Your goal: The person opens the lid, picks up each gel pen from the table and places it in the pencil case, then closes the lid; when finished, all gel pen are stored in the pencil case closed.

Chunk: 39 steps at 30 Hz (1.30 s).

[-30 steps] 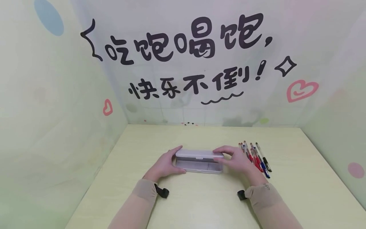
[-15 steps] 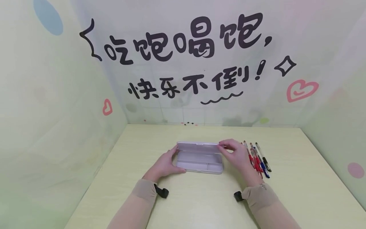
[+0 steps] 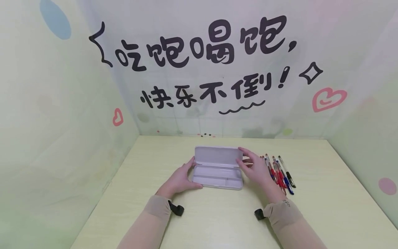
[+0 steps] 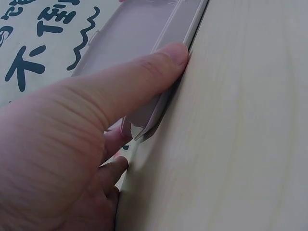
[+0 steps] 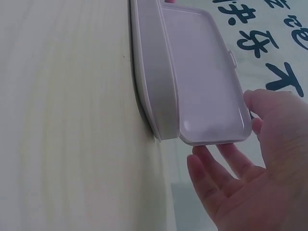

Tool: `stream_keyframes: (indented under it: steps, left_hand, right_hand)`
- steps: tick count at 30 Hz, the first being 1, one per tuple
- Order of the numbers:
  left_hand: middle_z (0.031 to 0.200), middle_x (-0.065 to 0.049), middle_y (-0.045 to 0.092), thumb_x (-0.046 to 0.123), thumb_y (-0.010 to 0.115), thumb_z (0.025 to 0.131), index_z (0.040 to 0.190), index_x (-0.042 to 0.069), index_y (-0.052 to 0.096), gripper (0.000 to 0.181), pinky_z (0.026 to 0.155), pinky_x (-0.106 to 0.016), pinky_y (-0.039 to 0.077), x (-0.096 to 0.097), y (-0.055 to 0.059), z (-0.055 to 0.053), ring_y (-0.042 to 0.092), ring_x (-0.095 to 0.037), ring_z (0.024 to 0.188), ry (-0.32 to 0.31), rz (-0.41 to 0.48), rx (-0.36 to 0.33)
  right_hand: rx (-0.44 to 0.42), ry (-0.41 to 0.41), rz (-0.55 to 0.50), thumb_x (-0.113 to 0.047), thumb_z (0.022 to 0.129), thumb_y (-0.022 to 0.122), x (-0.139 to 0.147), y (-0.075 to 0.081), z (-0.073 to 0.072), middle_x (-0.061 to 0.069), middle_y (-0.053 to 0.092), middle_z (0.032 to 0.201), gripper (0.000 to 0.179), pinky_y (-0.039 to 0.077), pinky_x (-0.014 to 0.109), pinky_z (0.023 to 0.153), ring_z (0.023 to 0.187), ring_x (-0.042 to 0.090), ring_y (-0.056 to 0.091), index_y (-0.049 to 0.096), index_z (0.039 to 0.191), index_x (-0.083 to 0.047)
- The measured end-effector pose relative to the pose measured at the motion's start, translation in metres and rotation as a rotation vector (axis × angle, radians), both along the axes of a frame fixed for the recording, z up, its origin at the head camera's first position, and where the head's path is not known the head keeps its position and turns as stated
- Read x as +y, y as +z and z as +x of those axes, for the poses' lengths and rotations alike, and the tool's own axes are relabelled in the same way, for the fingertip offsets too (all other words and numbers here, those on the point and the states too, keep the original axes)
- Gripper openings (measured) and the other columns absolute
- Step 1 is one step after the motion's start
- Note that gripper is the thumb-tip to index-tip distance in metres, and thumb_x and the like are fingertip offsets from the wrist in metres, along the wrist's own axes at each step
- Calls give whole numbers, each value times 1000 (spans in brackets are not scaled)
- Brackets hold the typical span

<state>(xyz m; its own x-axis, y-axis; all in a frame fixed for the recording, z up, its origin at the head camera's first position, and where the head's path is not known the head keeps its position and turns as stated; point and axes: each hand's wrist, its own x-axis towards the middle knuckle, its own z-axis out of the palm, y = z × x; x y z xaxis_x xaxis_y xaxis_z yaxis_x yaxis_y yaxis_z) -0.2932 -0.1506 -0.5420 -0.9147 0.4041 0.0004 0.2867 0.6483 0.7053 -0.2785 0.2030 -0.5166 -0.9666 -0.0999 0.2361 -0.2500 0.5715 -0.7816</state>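
Observation:
A pale lilac pencil case (image 3: 208, 181) lies on the table with its lid (image 3: 216, 156) raised to near upright. Inside the base are a long back compartment and a front strip split by a small divider; nothing lies in them. My left hand (image 3: 178, 179) grips the base's left end, its thumb (image 4: 163, 60) over the front edge and fingers at the back. At the lid's right end, my right hand (image 3: 257, 170) holds the edge between thumb (image 5: 264, 102) and fingers. In the right wrist view, the lid's smooth inner face shows with a small clasp tab.
Several pens (image 3: 280, 174) with red, blue and black grips lie in a loose bunch on the table (image 3: 214, 221), just right of my right hand. A printed wall sheet (image 3: 174, 121) with black lettering stands behind the table, with pale side walls left and right.
The pencil case lid has swung from partly raised over the base to nearly upright, with my right hand moving up and back at its edge. My left hand has stayed on the base.

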Motion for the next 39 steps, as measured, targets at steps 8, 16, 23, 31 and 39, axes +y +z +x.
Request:
stream_keyframes:
  steps: [8,16,23,31,39]
  left_hand:
    - [169,0,55,47,103,73,177,14,22,136,137,-59,31,2,0,3,39,-35,165,2,22,-28]
    - [169,-4,55,46,104,72,176,13,25,135,136,-58,35,3,1,1,46,-33,160,11,11,-33]
    - [167,-7,56,46,104,71,176,11,26,135,135,-59,35,2,0,0,47,-36,159,27,13,-30]
    - [167,-8,57,45,104,70,176,10,25,136,135,-60,35,4,-2,1,47,-36,159,7,31,-32]
    - [167,-5,56,45,104,71,176,14,25,135,136,-58,35,2,-1,-1,48,-34,158,22,4,-27]
  right_hand:
    - [-112,-4,49,-45,109,68,1,-4,-1,29,61,155,82,67,50,101,118,39,76,28,176,-19]
    - [-172,4,139,-52,108,68,0,-6,-4,28,64,153,92,62,30,81,91,20,74,22,177,-12]
    - [-189,3,148,-55,108,66,-2,-1,-1,27,63,155,92,60,29,76,88,19,71,23,176,-12]
    - [-80,-161,206,-53,112,57,33,13,11,23,65,153,77,57,31,74,97,25,71,36,172,-9]
    - [-35,-321,237,-42,114,52,71,12,27,28,66,146,65,57,37,75,106,37,72,47,163,-1]
